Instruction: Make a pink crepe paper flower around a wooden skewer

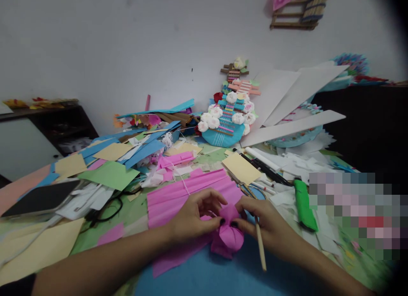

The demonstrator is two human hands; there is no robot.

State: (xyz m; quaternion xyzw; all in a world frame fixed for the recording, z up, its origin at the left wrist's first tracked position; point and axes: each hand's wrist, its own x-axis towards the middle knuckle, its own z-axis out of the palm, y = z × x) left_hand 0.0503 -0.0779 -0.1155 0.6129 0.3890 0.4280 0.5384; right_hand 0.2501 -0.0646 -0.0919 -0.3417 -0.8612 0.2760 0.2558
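Note:
Both of my hands meet over a pink crepe-paper flower (227, 238) near the table's front edge. My left hand (194, 215) pinches the paper from the left, fingers curled around its top. My right hand (264, 226) pinches it from the right and also grips a thin wooden stick (260, 245) that slants down toward me. A pleated sheet of pink crepe paper (188, 194) lies under and behind the flower, and a blue sheet (204, 274) lies beneath my wrists.
Loose coloured paper scraps (111, 160) cover the table. A dark phone (41, 198) lies at the left. Scissors (245, 187) and a green cutter (304, 206) sit by my right hand. A paper guitar with white flowers (228, 117) leans on the wall beside white boards (287, 100).

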